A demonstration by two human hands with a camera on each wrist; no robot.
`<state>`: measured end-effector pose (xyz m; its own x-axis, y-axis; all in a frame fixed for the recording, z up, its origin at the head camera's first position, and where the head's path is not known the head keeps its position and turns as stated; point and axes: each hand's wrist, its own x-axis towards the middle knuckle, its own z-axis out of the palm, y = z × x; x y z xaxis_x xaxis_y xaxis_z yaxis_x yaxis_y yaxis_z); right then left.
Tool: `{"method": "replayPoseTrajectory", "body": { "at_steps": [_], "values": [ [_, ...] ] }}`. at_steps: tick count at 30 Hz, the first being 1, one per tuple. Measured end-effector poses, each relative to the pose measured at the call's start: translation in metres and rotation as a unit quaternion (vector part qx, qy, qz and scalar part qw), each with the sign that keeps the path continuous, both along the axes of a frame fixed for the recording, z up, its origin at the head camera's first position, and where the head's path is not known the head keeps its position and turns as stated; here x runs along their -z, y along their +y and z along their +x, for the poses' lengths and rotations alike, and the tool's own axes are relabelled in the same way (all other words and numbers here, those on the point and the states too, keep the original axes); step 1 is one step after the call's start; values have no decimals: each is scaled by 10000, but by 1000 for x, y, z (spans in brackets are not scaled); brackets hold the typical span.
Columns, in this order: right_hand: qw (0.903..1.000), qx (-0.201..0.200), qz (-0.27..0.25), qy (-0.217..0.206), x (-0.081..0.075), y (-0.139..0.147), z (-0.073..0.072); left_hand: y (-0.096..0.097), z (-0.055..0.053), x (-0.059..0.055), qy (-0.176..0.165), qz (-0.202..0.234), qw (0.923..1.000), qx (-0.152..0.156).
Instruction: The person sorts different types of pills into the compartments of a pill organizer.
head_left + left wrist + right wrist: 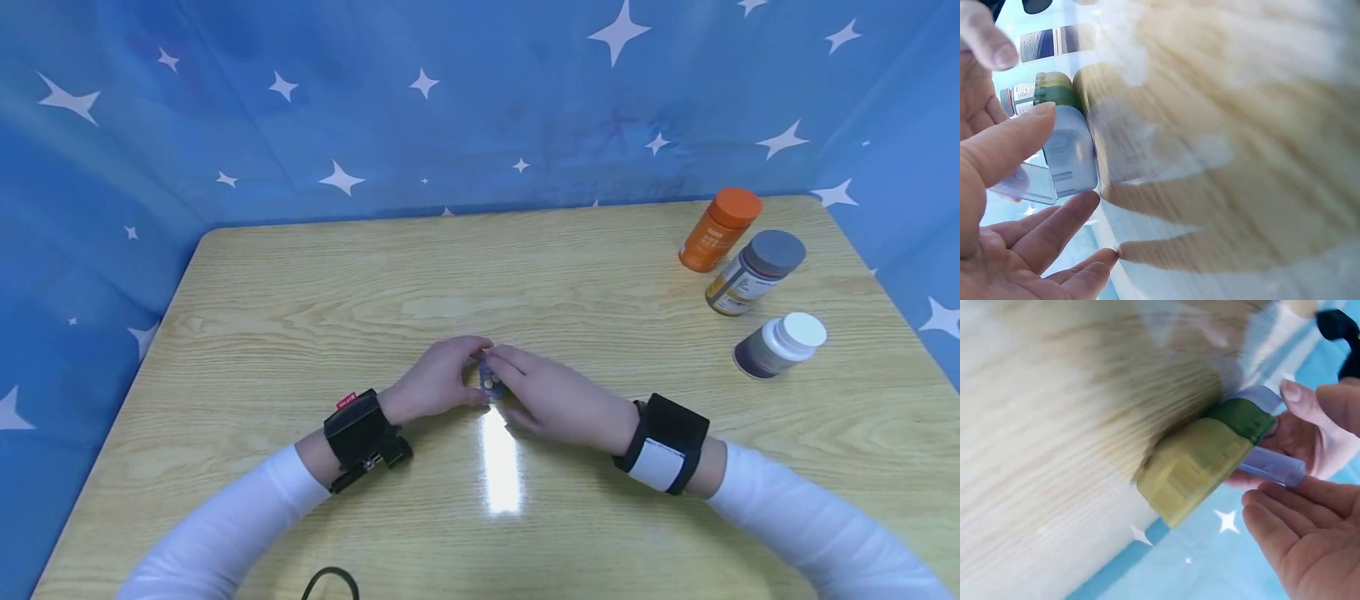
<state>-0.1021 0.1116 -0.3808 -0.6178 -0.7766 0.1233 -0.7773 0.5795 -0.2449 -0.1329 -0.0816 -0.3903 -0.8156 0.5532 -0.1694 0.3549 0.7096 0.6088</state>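
Observation:
A small pill case [491, 382] with yellow, green and bluish-purple sections sits on the table between both hands. Its translucent purple lid [1272, 465] is swung up, and small pale pills show inside in the head view. My left hand [438, 379] holds the case by its purple end [1071, 150], thumb on one side and a fingertip at the other. My right hand [562, 396] reaches over from the right, fingers loosely extended and fingertips at the raised lid. In the right wrist view the yellow section [1191, 465] lies nearest the camera.
At the table's right stand an orange bottle [712, 237], a grey-capped bottle [746, 279] and a white-capped bottle [780, 346]. A blue star-patterned curtain [480, 125] hangs behind the table [375, 283]. A dark cable loop [330, 572] shows at the front edge.

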Motion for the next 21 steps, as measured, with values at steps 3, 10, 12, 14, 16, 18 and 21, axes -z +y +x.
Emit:
{"method": "replayPoseTrajectory", "body": {
  "at_steps": [3, 10, 12, 14, 16, 18, 21],
  "values": [
    [9975, -197, 74, 672, 6, -1, 2, 0, 0, 1, 49, -2, 10000, 50],
    [9884, -343, 625, 1338, 12, -3, 7, -1, -1, 3, 194, -6, 9997, 158],
    [9882, -329, 801, 1266, 13, -3, 9, 0, -1, 2, 203, -40, 9997, 163],
    [9877, -306, 966, 1192, 14, -3, 10, 0, -1, 2, 245, -75, 9995, 172],
    [9863, -301, 1106, 1188, 14, -2, 11, 1, -1, 1, 265, -88, 9994, 180],
    [9848, -292, 1235, 1184, 14, -2, 11, 1, 0, 1, 276, -81, 9994, 190],
    [9832, -288, 1364, 1175, 14, -2, 12, 1, 0, 0, 279, -65, 9994, 201]
  ]
}}
